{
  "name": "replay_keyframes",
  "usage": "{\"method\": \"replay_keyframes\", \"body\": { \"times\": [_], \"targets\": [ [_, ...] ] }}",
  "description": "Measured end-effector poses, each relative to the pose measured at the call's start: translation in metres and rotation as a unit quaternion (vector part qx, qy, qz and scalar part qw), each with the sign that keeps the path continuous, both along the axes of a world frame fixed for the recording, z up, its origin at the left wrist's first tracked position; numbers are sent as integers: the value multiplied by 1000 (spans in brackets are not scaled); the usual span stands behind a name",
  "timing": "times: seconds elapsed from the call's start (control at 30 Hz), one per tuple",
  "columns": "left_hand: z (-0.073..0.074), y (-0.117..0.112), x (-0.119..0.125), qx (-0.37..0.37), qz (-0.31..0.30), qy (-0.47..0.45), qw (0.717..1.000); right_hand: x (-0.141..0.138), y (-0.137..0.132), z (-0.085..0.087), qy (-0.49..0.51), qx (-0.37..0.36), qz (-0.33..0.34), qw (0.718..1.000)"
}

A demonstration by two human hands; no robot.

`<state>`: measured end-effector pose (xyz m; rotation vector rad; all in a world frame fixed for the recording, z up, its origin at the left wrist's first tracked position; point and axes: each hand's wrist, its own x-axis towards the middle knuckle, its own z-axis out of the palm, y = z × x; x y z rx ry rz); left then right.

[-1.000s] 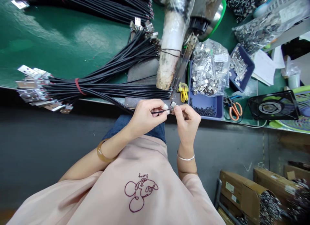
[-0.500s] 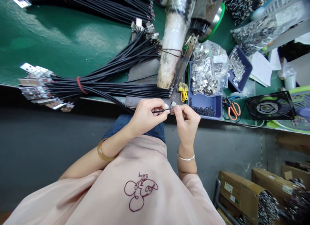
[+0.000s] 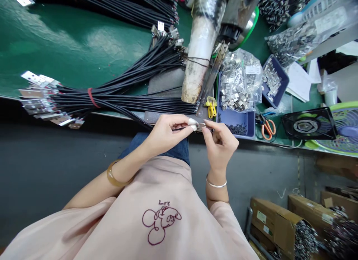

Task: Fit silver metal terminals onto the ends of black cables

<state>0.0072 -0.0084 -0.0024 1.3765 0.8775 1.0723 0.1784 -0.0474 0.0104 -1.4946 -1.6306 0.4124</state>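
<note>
My left hand [image 3: 173, 133] pinches a black cable [image 3: 144, 122] close to its end, with white coverings on the fingertips. The cable trails left into a bundle of black cables [image 3: 117, 102], tied with a red band [image 3: 93, 98]. Opposite it, my right hand [image 3: 219, 140] is closed in a pinch on a small metal connector [image 3: 200, 125] at the cable's end. Both hands meet just over the bench's front edge. How the connector sits on the wires is too small to tell.
Behind my hands are a wrapped tube [image 3: 195, 58] and a yellow cutter [image 3: 211, 106]. To the right stand a blue bin [image 3: 250, 125] with a bag of metal shells [image 3: 237, 84], orange-handled pliers [image 3: 268, 129] and a black fan [image 3: 309, 124]. Cartons [image 3: 275, 222] stand below right.
My right hand has shifted slightly right, its fingers now on the connector instead of close against the left fingertips. The connector, earlier tilted upward, now lies level between both hands.
</note>
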Motion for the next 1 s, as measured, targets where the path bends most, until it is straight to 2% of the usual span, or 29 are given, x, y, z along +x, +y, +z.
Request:
{"method": "replay_keyframes", "body": {
  "times": [0.1, 0.2, 0.3, 0.4, 0.53, 0.77, 1.0],
  "targets": [
    [0, -3, 3, -20, 34, -12, 999, 0, -5, 2, -23, 73, -7, 997],
    [0, -6, 6, -50, 80, -19, 995, 1, -9, 6, 82, 91, -19, 992],
    [1, -6, 7, -35, 90, -5, 995, 1, -11, 11, 120, 62, -32, 990],
    [4, -5, 7, -7, 89, 19, 996, 0, -11, 14, 54, 38, -30, 997],
    [6, -3, 8, 11, 95, 41, 995, -6, -4, 11, -2, 48, 18, 999],
    [7, -2, 12, 5, 117, 46, 992, -9, 10, 6, 84, 2, 42, 996],
    [6, -2, 15, 5, 133, 43, 990, -8, 16, 9, 48, 22, 49, 997]
  ]
}}
